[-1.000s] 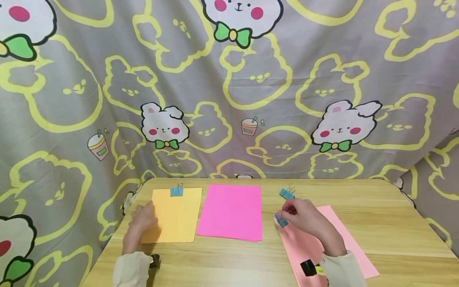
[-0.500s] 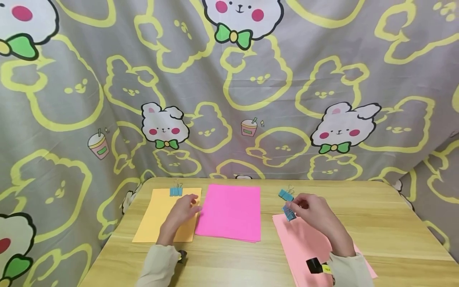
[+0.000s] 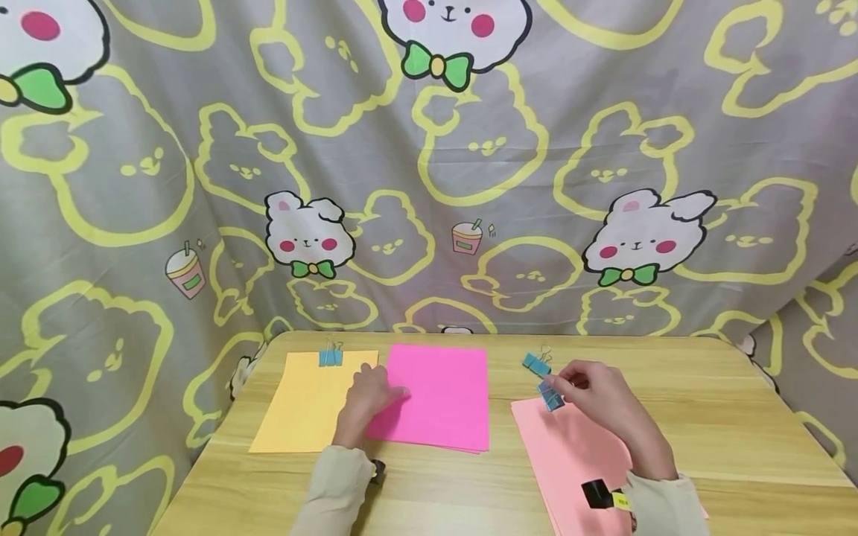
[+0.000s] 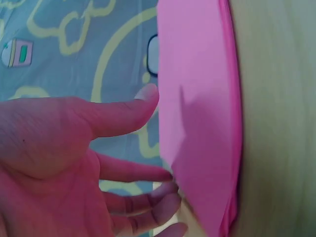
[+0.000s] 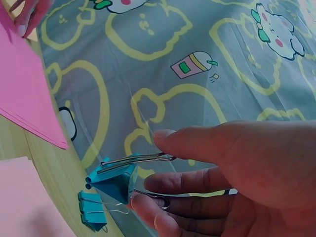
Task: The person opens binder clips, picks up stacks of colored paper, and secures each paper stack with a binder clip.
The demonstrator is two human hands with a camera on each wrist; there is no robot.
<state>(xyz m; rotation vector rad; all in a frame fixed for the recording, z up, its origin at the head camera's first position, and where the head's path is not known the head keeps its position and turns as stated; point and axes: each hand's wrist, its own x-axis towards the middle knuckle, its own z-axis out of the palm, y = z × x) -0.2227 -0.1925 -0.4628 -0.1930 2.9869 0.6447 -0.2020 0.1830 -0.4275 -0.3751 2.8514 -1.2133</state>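
Paper stacks and binder clips on a wooden desk (image 3: pixel 429 491), as I see them from my remote station. The left hand (image 3: pixel 371 387) lies at the left edge of the magenta stack (image 3: pixel 439 394), which sits near the desk's far edge, left of centre. On the left-wrist feed I find the thumb well apart from the extended fingers (image 4: pixel 133 171), whose tips are at the edge of the sheets; whether they touch it I cannot tell. The right hand (image 3: pixel 593 387) pinches a blue clip (image 5: pixel 116 180) by its wire handles, thumb on one and fingers against the other. I see this clip over the far-left corner of the light pink stack (image 3: pixel 570 461), which slants along the desk's right half, partly covered by the right forearm. Just beyond it, toward the desk's far edge, lies a second clip (image 3: pixel 536 364). Near the desk's far-left corner I note the yellow paper (image 3: pixel 302 417), with a third clip (image 3: pixel 331 359) on its far edge, handles upward. Both arms wear pale sleeves (image 3: pixel 331 487) and black wrist devices (image 3: pixel 596 493). Beyond the desk's far edge hangs a grey patterned curtain (image 3: pixel 389 164) with yellow outlines and white rabbits.
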